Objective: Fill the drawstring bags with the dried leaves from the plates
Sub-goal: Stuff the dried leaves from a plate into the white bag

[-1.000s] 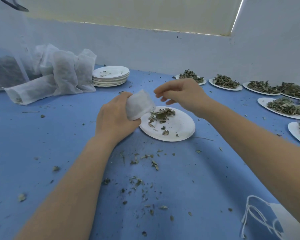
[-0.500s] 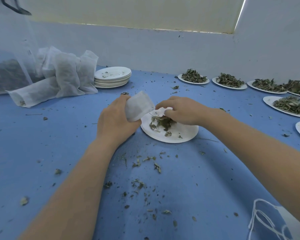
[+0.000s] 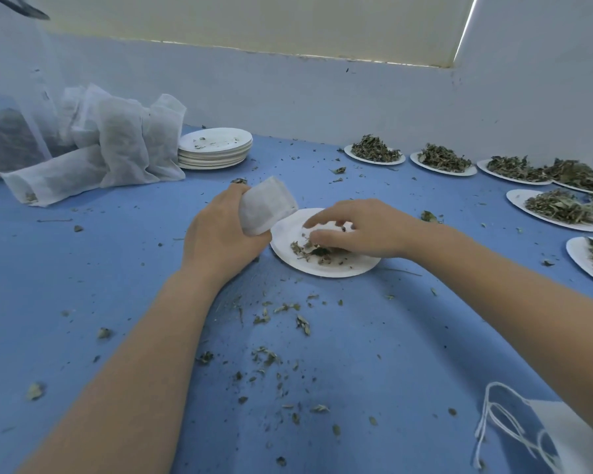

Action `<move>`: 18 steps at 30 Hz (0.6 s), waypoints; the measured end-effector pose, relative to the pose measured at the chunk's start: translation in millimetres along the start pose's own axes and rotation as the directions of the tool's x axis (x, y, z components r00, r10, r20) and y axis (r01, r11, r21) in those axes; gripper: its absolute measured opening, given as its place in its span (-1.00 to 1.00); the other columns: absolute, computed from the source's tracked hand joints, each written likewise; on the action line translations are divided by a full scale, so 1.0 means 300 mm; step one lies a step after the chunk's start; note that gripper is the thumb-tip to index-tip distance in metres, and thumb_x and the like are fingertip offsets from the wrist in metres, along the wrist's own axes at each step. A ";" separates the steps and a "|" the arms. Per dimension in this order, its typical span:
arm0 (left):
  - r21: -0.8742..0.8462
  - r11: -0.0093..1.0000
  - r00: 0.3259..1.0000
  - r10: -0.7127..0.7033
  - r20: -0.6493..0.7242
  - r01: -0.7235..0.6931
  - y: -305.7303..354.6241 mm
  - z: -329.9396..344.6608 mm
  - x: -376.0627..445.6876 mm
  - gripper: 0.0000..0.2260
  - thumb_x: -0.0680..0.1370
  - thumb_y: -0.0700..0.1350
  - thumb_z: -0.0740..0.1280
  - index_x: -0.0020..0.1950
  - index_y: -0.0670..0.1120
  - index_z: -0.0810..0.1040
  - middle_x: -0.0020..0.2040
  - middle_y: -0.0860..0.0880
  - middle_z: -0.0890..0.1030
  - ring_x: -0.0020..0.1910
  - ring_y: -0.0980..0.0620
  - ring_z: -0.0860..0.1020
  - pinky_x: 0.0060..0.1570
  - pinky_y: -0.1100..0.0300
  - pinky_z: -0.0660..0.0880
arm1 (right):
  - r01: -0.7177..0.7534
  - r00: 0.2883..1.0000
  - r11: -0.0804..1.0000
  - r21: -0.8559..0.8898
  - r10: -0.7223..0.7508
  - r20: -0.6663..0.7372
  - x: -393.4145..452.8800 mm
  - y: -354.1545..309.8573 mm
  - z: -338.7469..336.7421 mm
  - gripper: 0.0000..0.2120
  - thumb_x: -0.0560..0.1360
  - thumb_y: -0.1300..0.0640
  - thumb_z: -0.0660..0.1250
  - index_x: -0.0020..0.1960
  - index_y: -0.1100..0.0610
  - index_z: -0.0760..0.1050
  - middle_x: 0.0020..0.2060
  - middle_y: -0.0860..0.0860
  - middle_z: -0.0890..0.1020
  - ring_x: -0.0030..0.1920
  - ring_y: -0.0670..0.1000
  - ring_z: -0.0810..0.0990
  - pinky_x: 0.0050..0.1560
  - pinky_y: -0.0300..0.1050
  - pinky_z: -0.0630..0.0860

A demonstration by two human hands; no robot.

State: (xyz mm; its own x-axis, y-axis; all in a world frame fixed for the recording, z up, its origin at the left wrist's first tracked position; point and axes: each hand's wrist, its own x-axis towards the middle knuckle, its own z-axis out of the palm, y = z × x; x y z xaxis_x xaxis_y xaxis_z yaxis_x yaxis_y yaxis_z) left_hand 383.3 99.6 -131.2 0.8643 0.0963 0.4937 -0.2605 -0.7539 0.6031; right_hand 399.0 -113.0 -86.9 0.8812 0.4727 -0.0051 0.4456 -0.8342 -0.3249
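Note:
My left hand (image 3: 220,234) grips a small white drawstring bag (image 3: 266,205), held tilted over the left rim of a white plate (image 3: 353,268). A small heap of dried leaves (image 3: 310,249) lies on that plate. My right hand (image 3: 360,230) is down on the plate with its fingers curled over the leaves, gathering them. How much the fingers hold is hidden under the hand.
Filled white bags (image 3: 117,148) lie at the back left beside a stack of emptied plates (image 3: 216,148). Several plates heaped with leaves (image 3: 442,159) line the back right and right edge. Empty bags with strings (image 3: 555,436) lie at the near right. Leaf crumbs litter the blue tabletop (image 3: 83,275).
My right hand came down from above the bag onto the plate and has drawn the leaves toward the plate's near side. The left hand and bag have stayed in place.

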 end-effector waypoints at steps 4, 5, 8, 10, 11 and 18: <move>-0.004 1.000 1.000 -0.010 -0.002 0.010 0.001 -0.001 0.000 -0.59 0.36 0.00 0.41 0.17 0.01 0.43 -0.05 0.08 0.47 -0.10 0.03 0.41 -0.13 0.15 0.33 | -0.168 0.977 0.971 -0.170 0.187 0.101 0.005 -0.012 0.019 -0.44 0.40 -0.42 0.15 0.34 -0.26 0.30 0.15 -0.06 0.30 0.15 -0.01 0.37 0.09 -0.11 0.28; 0.000 1.000 1.000 -0.009 -0.003 0.009 0.001 -0.001 0.000 -0.60 0.36 -0.01 0.42 0.17 0.01 0.43 -0.07 0.09 0.46 -0.11 0.03 0.40 -0.15 0.16 0.31 | -0.165 0.978 0.969 -0.186 0.184 0.093 0.004 -0.016 0.032 -0.47 0.43 -0.37 0.17 0.35 -0.22 0.30 0.19 -0.04 0.30 0.14 0.01 0.39 0.08 -0.12 0.29; 0.012 1.000 1.000 0.004 0.000 -0.004 0.001 0.000 0.000 -0.60 0.36 -0.01 0.43 0.16 0.00 0.43 -0.08 0.09 0.44 -0.12 0.03 0.39 -0.16 0.15 0.30 | -0.097 0.995 0.986 -0.139 0.099 0.002 -0.008 -0.036 0.061 -0.63 0.51 -0.16 0.23 0.29 -0.10 0.40 0.21 0.00 0.36 0.05 -0.02 0.41 0.06 -0.19 0.31; 0.010 1.000 1.000 0.007 0.003 -0.007 0.001 -0.001 -0.001 -0.59 0.36 -0.01 0.42 0.16 0.00 0.43 -0.07 0.08 0.44 -0.12 0.03 0.39 -0.16 0.15 0.31 | -0.043 0.997 0.991 -0.128 0.034 -0.070 -0.018 -0.050 0.075 -0.70 0.54 -0.03 0.26 0.25 -0.02 0.49 0.18 0.01 0.44 0.08 -0.02 0.44 0.07 -0.25 0.31; 0.007 1.000 1.000 0.006 0.003 -0.006 0.001 -0.001 0.000 -0.59 0.36 -0.01 0.42 0.17 0.00 0.43 -0.07 0.08 0.44 -0.12 0.03 0.39 -0.16 0.15 0.31 | -0.024 0.995 0.991 -0.129 0.011 -0.100 -0.022 -0.054 0.080 -0.72 0.55 0.01 0.26 0.23 0.02 0.52 0.17 0.02 0.49 0.11 -0.02 0.46 0.06 -0.27 0.29; 0.031 0.999 1.000 0.010 0.020 -0.011 0.006 -0.001 -0.004 -0.62 0.38 -0.03 0.43 0.15 0.02 0.43 -0.09 0.12 0.41 -0.13 0.03 0.39 -0.18 0.16 0.29 | -0.099 0.978 0.995 -0.032 0.091 -0.189 -0.027 -0.048 0.026 -0.76 0.56 0.07 0.27 0.02 0.22 0.61 -0.07 0.15 0.66 -0.17 0.00 0.62 -0.09 -0.25 0.45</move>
State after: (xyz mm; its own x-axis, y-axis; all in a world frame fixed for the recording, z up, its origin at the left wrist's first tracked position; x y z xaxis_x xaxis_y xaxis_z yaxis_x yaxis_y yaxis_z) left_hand 381.7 98.3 -130.5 0.8699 0.0755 0.4875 -0.2565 -0.7749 0.5777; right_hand 384.3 -102.6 -89.6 0.9320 0.3328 0.1438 0.3613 -0.8854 -0.2925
